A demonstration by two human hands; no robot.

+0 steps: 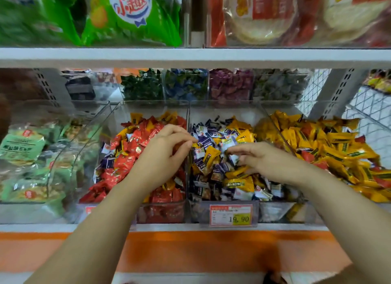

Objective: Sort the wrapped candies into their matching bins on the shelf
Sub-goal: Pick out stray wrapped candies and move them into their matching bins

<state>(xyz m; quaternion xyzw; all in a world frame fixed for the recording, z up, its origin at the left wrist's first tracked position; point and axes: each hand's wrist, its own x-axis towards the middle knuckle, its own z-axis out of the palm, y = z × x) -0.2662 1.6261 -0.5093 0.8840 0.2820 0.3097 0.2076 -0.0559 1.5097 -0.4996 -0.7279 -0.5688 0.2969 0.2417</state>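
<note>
Two hands [164,156] [260,159] over mixed candies [239,183]

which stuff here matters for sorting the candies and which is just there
Job: red candies, purple candies, yellow candies, left hand, right hand.
Lying about: green snack bags, price tag, green packets.

Both forearms are bare, slender and smooth along their whole visible length, ending in a bare left hand [167,154] up-left of the price tag [231,215] and a bare right hand [257,159] above-right of it.
</note>
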